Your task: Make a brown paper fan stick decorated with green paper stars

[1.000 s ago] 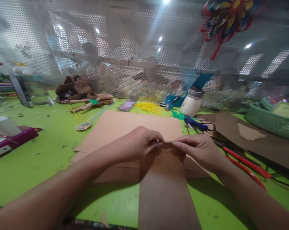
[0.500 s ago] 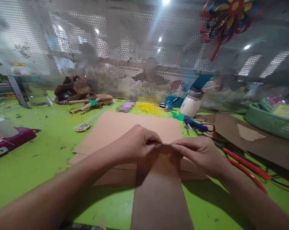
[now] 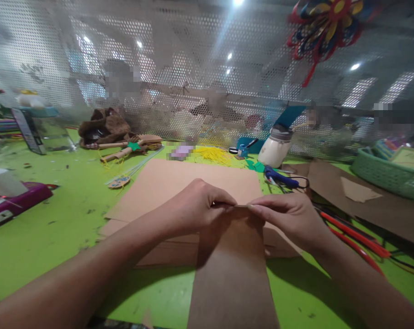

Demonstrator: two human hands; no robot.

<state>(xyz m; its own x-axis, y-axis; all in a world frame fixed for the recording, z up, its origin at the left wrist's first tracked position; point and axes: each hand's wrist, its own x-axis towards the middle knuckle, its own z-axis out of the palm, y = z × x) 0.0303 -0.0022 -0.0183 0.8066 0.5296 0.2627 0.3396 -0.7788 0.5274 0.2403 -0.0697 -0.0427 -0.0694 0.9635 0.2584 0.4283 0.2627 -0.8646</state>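
Note:
A strip of brown kraft paper (image 3: 232,274) hangs from both hands toward the table's near edge. Its far end is pinched along a narrow fold. My left hand (image 3: 202,203) grips the left end of that fold between thumb and fingers. On the right end, my right hand (image 3: 291,217) pinches with thumb and forefinger, a short gap away from the left. Beneath and beyond the hands lies a stack of tan paper sheets (image 3: 189,176) on the green table (image 3: 73,205).
A blue-handled glue gun (image 3: 282,177) and a white jar (image 3: 274,148) stand beyond my right hand. Orange-handled scissors (image 3: 356,235) lie at right, near brown sheets (image 3: 330,183) and a green basket (image 3: 388,173). At left is a purple power strip (image 3: 32,196). A perforated screen (image 3: 179,68) rises behind.
Both hands and the top of the paper strip have shifted slightly to the right. The pinch on the fold stays the same.

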